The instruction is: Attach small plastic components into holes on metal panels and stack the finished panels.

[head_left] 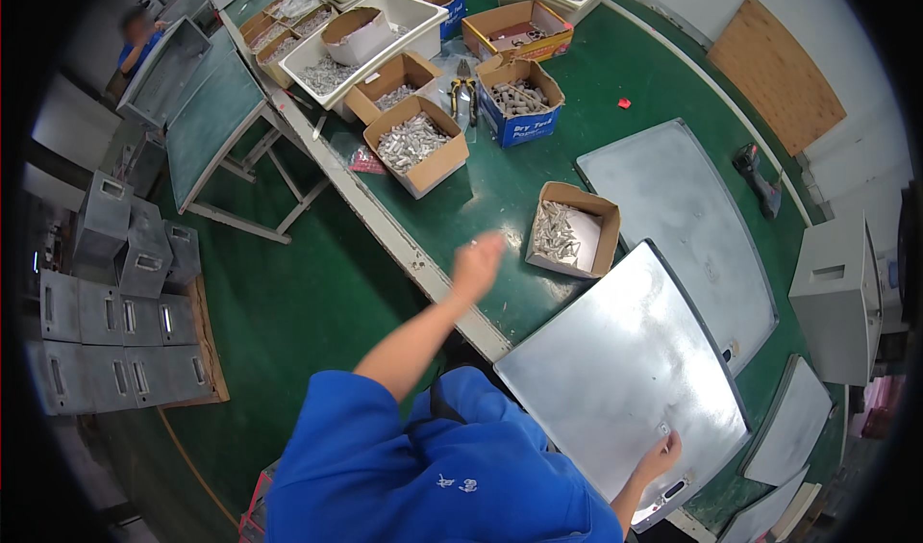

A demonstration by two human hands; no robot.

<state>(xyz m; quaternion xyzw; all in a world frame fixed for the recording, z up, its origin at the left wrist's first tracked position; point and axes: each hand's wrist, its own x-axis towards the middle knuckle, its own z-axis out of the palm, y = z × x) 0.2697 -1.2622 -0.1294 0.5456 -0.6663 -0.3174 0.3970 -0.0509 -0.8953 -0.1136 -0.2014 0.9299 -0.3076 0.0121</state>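
My left hand [478, 266] is raised over the green table's near edge, its fingers closed and slightly blurred. What it holds, if anything, cannot be made out. To its right stands an open cardboard box [608, 247] with small silvery metal parts [555, 233] and a pale sheet inside. A grey metal panel [606, 365] lies across the table edge in front of me. On its lower right part, my right hand [657, 458] has its fingers curled against a small pale fitting [663, 429]. Below that hand, a dark oblong slot piece [676, 490] sits in the panel.
A second grey panel [687, 216] lies behind the first, with a cordless tool [758, 179] beyond it. Boxes of metal parts [415, 144], pliers [463, 96] and white tubs [423, 33] crowd the far left. Metal cases [106, 317] are stacked on the floor. Another person [139, 43] is in the distance.
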